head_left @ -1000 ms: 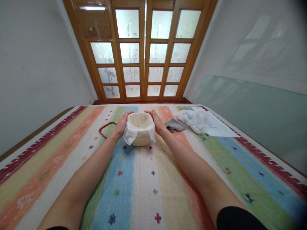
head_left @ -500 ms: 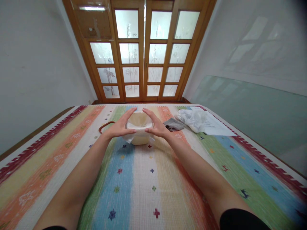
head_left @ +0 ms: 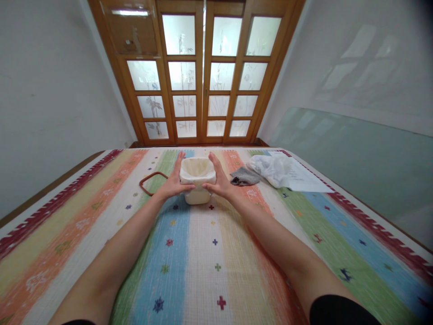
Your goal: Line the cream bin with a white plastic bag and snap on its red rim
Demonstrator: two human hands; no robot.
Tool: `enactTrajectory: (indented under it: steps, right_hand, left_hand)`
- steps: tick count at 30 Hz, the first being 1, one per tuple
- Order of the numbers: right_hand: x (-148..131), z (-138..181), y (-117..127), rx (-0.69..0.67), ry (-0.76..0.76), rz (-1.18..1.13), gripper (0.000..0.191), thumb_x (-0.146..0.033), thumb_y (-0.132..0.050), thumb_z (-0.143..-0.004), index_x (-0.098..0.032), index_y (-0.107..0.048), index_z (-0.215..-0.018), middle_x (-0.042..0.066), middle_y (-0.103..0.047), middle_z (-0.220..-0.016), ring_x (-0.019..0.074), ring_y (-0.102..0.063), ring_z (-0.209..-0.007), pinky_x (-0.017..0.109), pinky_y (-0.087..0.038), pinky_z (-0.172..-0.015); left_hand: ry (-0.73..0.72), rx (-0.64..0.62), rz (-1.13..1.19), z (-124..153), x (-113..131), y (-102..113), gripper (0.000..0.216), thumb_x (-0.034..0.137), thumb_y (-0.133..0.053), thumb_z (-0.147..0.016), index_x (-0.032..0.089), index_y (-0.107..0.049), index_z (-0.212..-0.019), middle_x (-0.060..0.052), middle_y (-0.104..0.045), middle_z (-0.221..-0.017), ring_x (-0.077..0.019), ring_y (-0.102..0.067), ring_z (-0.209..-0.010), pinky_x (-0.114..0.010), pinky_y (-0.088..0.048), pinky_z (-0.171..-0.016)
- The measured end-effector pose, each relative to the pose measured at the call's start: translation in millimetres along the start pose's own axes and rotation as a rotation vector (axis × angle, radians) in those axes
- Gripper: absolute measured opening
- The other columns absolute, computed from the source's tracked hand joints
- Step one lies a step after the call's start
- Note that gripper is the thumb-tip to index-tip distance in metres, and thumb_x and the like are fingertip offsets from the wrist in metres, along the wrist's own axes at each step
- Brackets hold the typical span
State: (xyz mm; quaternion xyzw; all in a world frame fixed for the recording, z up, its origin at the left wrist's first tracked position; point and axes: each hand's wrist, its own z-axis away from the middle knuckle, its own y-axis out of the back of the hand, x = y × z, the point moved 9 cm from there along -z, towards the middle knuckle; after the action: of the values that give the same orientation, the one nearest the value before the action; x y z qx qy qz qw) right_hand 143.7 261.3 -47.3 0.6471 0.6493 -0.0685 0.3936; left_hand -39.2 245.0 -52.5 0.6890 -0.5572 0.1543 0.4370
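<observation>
A small cream bin (head_left: 198, 197) stands upright on the striped tablecloth, with a thin white plastic bag (head_left: 198, 178) lining it and folded over its rim. My left hand (head_left: 176, 180) wraps the bin's left side, thumb across the front and fingers along the side. On the right side my right hand (head_left: 220, 180) mirrors it, its thumb also on the front. Both hands press the bag's folded edge against the outer wall. Just left of my left hand lies a brown squarish ring (head_left: 144, 181), flat on the cloth.
Right of the bin lie a grey cloth (head_left: 245, 176), a crumpled white plastic bag (head_left: 270, 169) and a printed sheet of paper (head_left: 307, 177). The table's far edge faces wooden glass-paned doors (head_left: 203, 72). A pale glass panel (head_left: 355, 153) leans along the right wall.
My fingers have moved apart from over the rim to the bin's sides. The bag's flared edges are now pressed in, its mouth looks wider, and more of the brown ring shows.
</observation>
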Motion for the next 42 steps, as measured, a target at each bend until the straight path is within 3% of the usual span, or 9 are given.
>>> enactTrajectory:
  steps: [5,8,19,25,29,34,42]
  right_hand:
    - [19.1,8.1,-5.8,0.003,-0.114,-0.102,0.132,-0.087,-0.070,-0.068,-0.024,-0.011,-0.168,0.016,-0.016,-0.173,0.0352,-0.018,-0.160,0.055,-0.016,-0.131]
    - [30.3,13.0,-12.0,-0.027,-0.144,-0.164,0.137,-0.085,-0.073,-0.067,-0.022,-0.006,-0.168,0.017,-0.019,-0.172,0.0343,-0.021,-0.159,0.054,-0.015,-0.130]
    - [44.0,17.1,-16.1,-0.007,-0.177,-0.260,0.140,-0.079,-0.077,-0.068,-0.019,-0.001,-0.168,0.017,-0.015,-0.173,0.0307,-0.018,-0.161,0.048,-0.014,-0.130]
    - [47.6,20.1,-19.6,-0.014,-0.186,-0.257,0.136,-0.081,-0.074,-0.071,-0.020,-0.001,-0.168,0.017,-0.017,-0.173,0.0305,-0.019,-0.160,0.049,-0.014,-0.130]
    - [44.6,21.4,-20.6,0.013,-0.164,-0.242,0.131,-0.081,-0.071,-0.074,-0.020,-0.003,-0.168,0.016,-0.018,-0.173,0.0304,-0.018,-0.160,0.049,-0.014,-0.131]
    - [39.7,23.5,-21.1,0.038,-0.141,-0.213,0.124,-0.084,-0.063,-0.078,-0.021,-0.006,-0.168,0.016,-0.026,-0.170,0.0335,-0.021,-0.159,0.052,-0.015,-0.130]
    - [32.7,8.3,-1.3,0.143,-0.050,-0.090,0.110,-0.090,-0.044,-0.084,-0.024,-0.016,-0.168,0.012,-0.016,-0.174,0.0343,-0.020,-0.160,0.056,-0.016,-0.131]
  left_hand:
    - [0.110,-0.042,0.201,5.5,-12.5,-8.7,0.121,0.061,-0.086,-0.069,0.024,-0.023,-0.165,-0.017,-0.046,-0.159,-0.0321,-0.034,-0.155,-0.052,-0.023,-0.130]
    - [0.154,-0.058,0.228,7.3,-17.0,-9.6,0.118,0.061,-0.086,-0.067,0.021,-0.030,-0.163,-0.017,-0.055,-0.152,-0.0322,-0.043,-0.150,-0.051,-0.028,-0.128]
    - [0.181,-0.055,0.246,10.3,-40.7,-11.6,0.119,0.056,-0.090,-0.063,0.021,-0.031,-0.161,-0.017,-0.054,-0.152,-0.0321,-0.041,-0.151,-0.051,-0.026,-0.129]
    - [0.227,-0.073,0.258,13.4,-47.5,-15.5,0.108,0.058,-0.089,-0.065,0.018,-0.044,-0.154,-0.019,-0.062,-0.142,-0.0364,-0.046,-0.146,-0.058,-0.024,-0.128]
    - [0.287,-0.067,0.274,19.4,-64.4,-22.0,0.104,0.062,-0.088,-0.064,0.017,-0.049,-0.149,-0.020,-0.066,-0.136,-0.0378,-0.055,-0.135,-0.062,-0.030,-0.124]
    - [0.366,-0.032,0.326,26.7,-79.4,-30.0,0.104,0.060,-0.091,-0.061,0.011,-0.053,-0.145,-0.021,-0.068,-0.130,-0.0394,-0.057,-0.132,-0.060,-0.038,-0.119]
    - [0.386,0.003,0.370,30.7,-84.7,-37.3,0.102,0.055,-0.093,-0.060,0.013,-0.057,-0.145,-0.021,-0.063,-0.141,-0.0411,-0.055,-0.136,-0.057,-0.038,-0.120]
